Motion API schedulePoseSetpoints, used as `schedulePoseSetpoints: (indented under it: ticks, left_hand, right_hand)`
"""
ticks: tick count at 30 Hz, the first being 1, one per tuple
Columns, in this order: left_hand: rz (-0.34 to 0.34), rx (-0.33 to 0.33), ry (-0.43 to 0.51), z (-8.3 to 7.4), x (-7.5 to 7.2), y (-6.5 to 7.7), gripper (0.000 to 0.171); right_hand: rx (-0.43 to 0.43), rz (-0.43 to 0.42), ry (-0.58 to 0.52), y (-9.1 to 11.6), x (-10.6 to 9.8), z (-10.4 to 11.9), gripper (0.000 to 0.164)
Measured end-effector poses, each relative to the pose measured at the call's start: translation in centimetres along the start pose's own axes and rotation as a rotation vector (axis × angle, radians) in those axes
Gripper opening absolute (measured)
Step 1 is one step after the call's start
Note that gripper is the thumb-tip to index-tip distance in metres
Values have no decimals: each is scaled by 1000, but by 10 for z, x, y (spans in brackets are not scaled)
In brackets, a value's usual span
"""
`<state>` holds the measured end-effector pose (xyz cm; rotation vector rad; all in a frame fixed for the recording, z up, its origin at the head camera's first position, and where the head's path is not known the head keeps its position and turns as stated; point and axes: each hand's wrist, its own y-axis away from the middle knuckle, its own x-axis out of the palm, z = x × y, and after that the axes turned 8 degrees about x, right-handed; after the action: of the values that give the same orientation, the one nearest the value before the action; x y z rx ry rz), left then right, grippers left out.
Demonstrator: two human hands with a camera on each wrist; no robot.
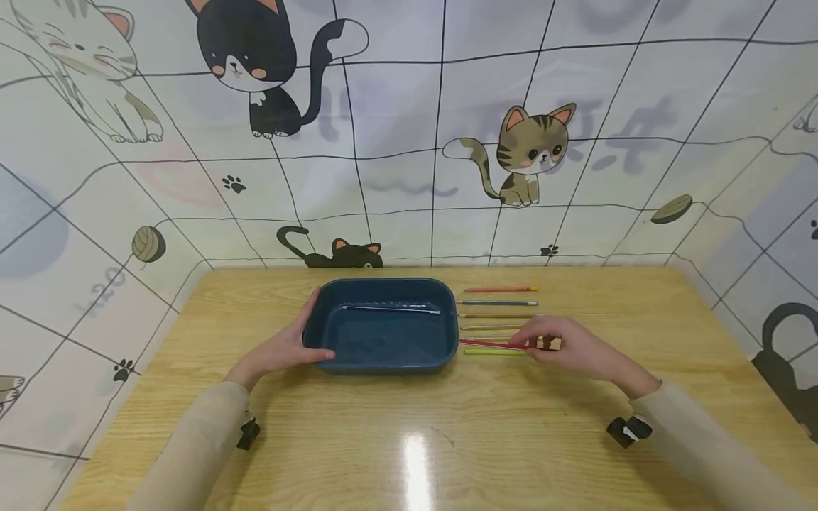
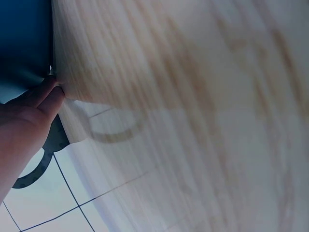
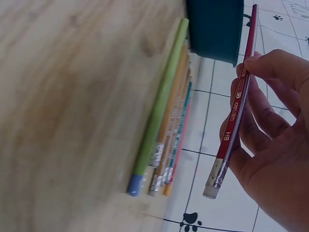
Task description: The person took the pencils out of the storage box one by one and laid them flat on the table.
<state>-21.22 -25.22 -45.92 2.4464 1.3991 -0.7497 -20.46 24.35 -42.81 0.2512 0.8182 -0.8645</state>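
Observation:
A dark blue rectangular tray stands towards the back of the table. A slim silvery pencil lies inside, near its back wall. My left hand holds the tray's left end, thumb by the front corner and fingers at the left side. To the right of the tray, my right hand pinches a red HB pencil with a white eraser. This pencil is raised above the table, its far end towards the tray. Beneath and beyond it lie several pencils in a row, including a thick green one.
The wooden table extends in front of the tray. Behind it and at the sides hangs a white sheet with cat drawings and grid lines. Further back in the row are an orange pencil and a grey-green one.

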Motion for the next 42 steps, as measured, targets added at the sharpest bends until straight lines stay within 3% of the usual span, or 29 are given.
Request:
schedulePoseSetpoints:
  ticks: [9,24,33,42]
  left_hand:
    - [-1,-2,1,0,0,-1,120]
    - [3,1,2,-1,0,-3,120]
    - [4,-7,-19,0,-2,-2,120]
    - [5,5,-18,-1,0,0,120]
  right_hand:
    - [-61,-48,33,7,15,-19,34]
    - [62,-16,81,13,21,-22,27]
    - [-9,-54,210,11,25,-25,28]
    - [70,-3,232,11,27,-25,25]
